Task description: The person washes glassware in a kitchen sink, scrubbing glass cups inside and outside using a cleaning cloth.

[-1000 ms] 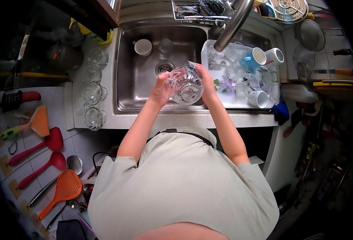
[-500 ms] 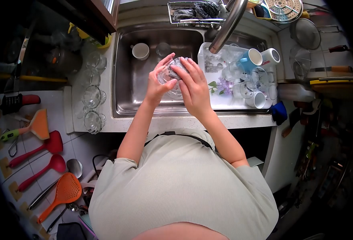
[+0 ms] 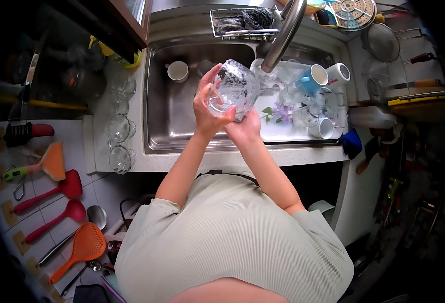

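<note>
Over the sink [image 3: 164, 118] I hold a clear, rounded glass vessel [image 3: 236, 88], tilted, with white suds or drops on its wall; its exact kind is hard to tell. My left hand [image 3: 210, 112] wraps round its left side, thumb across the front. Below it on the right, my right hand [image 3: 246, 130] supports the glass with the palm partly showing; the fingers are hidden behind it. Inside the sink, beyond my hands, lie a white mug [image 3: 177, 72] and a small clear glass [image 3: 205, 67].
A metal faucet [image 3: 285, 38] hangs over the sink's right side. A white flowered tray [image 3: 283, 132] holds a blue mug [image 3: 312, 81], white cups and several glasses. Glass mugs [image 3: 121, 129] line the left counter. Dark scrubbers [image 3: 259, 18] sit in a wire rack [image 3: 216, 35].
The glass has been turned and raised nearer me. My right hand has moved from on top of it to below its right side. The left hand still grips it.
</note>
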`<action>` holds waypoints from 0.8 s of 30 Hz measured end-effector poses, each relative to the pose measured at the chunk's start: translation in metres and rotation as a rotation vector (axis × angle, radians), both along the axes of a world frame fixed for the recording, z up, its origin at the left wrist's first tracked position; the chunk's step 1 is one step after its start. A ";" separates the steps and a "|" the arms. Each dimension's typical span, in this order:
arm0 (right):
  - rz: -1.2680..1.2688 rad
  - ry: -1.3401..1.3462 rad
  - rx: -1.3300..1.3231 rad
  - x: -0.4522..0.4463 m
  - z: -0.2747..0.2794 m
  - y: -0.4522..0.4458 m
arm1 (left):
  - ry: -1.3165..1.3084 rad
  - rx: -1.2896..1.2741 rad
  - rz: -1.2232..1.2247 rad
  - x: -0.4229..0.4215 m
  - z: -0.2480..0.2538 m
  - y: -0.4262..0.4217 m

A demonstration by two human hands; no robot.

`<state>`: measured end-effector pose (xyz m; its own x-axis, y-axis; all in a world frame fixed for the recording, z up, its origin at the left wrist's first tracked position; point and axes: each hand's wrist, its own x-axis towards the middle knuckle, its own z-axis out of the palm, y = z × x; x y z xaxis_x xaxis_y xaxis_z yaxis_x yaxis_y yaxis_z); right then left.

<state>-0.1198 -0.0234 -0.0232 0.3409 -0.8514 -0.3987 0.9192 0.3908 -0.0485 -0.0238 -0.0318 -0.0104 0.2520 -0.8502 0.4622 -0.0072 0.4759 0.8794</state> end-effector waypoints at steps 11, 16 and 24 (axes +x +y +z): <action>0.314 0.686 -0.287 -0.049 -0.010 -0.039 | 0.290 0.269 -0.460 0.021 -0.012 0.012; 0.454 0.538 -0.269 -0.077 -0.031 -0.023 | 0.829 0.576 -0.698 0.007 -0.022 0.014; 0.281 0.889 -0.275 -0.117 -0.023 0.003 | 0.602 0.919 -0.667 -0.009 -0.067 0.000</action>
<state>-0.2369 -0.0202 -0.0459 0.2165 -0.8868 -0.4084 0.3774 0.4618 -0.8027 -0.0331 -0.0315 -0.0770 -0.3795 -0.8362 -0.3958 0.5080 -0.5459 0.6663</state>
